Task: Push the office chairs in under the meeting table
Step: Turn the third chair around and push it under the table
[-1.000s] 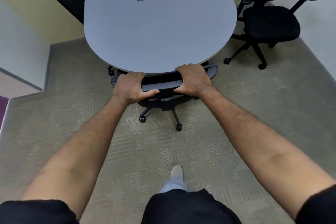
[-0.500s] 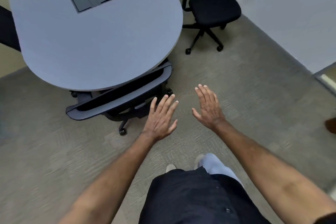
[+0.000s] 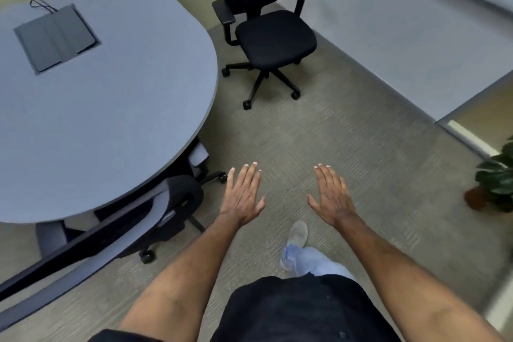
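The grey meeting table (image 3: pixel 111 125) with a rounded end fills the left of the view. One dark office chair (image 3: pixel 116 233) is tucked under its near edge, only its backrest and castors showing. A second black office chair (image 3: pixel 274 36) with armrests stands free on the carpet beyond the table's right end, its seat turned toward me. My left hand (image 3: pixel 243 197) and my right hand (image 3: pixel 331 197) hover over the carpet with fingers straight, holding nothing, well short of the free chair.
A power hatch (image 3: pixel 57 37) with cables sits in the tabletop. A potted plant (image 3: pixel 497 180) stands at the right edge by a wall corner. A grey partition wall (image 3: pixel 402 22) runs behind the free chair. Carpet (image 3: pixel 347 133) lies between me and that chair.
Both hands let go of the tucked chair's backrest and opened. The view swung right, bringing the free black chair closer and more central.
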### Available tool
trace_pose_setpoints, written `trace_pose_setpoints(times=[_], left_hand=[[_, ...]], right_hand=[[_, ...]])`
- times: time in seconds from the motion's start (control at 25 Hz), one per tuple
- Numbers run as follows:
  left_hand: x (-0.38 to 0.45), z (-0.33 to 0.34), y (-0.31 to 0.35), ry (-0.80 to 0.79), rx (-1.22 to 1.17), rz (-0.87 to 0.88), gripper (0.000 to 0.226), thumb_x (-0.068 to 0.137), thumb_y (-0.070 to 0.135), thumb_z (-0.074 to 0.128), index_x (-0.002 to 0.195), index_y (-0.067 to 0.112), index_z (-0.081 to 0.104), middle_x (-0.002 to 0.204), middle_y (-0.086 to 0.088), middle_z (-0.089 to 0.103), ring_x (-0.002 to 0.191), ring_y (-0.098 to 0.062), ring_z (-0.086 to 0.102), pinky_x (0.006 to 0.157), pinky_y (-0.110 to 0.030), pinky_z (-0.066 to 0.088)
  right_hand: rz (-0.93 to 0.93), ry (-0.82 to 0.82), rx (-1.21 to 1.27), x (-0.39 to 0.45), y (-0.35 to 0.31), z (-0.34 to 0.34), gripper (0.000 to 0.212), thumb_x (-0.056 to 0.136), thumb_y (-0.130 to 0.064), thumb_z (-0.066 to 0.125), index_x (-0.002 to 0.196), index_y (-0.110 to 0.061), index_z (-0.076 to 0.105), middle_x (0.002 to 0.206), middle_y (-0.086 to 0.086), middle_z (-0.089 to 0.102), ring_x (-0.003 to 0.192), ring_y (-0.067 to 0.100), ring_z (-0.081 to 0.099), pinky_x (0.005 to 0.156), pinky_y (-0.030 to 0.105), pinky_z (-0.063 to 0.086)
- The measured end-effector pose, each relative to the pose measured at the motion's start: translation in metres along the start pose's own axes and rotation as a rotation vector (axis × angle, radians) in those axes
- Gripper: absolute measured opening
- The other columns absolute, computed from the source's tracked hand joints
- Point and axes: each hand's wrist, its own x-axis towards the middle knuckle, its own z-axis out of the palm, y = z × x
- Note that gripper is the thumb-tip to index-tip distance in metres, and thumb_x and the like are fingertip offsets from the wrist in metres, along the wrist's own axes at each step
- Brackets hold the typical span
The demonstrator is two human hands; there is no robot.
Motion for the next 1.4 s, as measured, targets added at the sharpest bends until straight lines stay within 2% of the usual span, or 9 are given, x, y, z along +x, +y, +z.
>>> trace_pose_setpoints(times=[0.24,0.6,1.08,1.4], left_hand=[[0.128,-0.053,0.024,-0.002,0.002,-0.12,0.083,0.106,0.058,0.032,0.169,0.012,0.005,0.178,-0.009,-0.007,0.164,-0.027,-0.003,0.13,-0.059,0.0],[0.298,-0.124,0.003,0.053,0.027,-0.224,0.082,0.106,0.06,0.034,0.169,0.014,0.01,0.178,-0.008,-0.003,0.164,-0.027,0.001,0.13,-0.059,0.001],[0.567,-0.24,-0.054,0.095,-0.017,-0.337,0.081,0.107,0.057,0.033,0.17,0.013,0.006,0.178,-0.007,-0.007,0.164,-0.027,-0.001,0.13,-0.057,0.005],[0.707,-0.293,-0.1,0.104,-0.03,-0.418,0.083,0.107,0.06,0.029,0.17,0.015,0.0,0.178,-0.007,-0.012,0.164,-0.027,-0.004,0.131,-0.057,0.003]], right_hand=[[-0.043,0.011,-0.019,0.12,0.091,-0.068,0.089,0.105,-0.049,0.056,0.17,-0.014,0.006,0.179,0.006,0.009,0.166,0.025,0.006,0.132,0.04,0.009],[-0.091,0.107,0.035,0.303,0.169,-0.147,0.089,0.101,-0.043,0.065,0.169,-0.011,0.017,0.177,0.009,0.02,0.165,0.029,0.014,0.132,0.046,0.013],[-0.177,0.135,0.013,0.585,0.214,-0.265,0.087,0.102,-0.044,0.062,0.169,-0.011,0.017,0.177,0.009,0.019,0.165,0.028,0.014,0.133,0.044,0.01],[-0.287,0.189,-0.032,0.77,0.209,-0.342,0.084,0.1,-0.041,0.064,0.167,-0.006,0.026,0.173,0.014,0.03,0.162,0.032,0.024,0.132,0.048,0.021]])
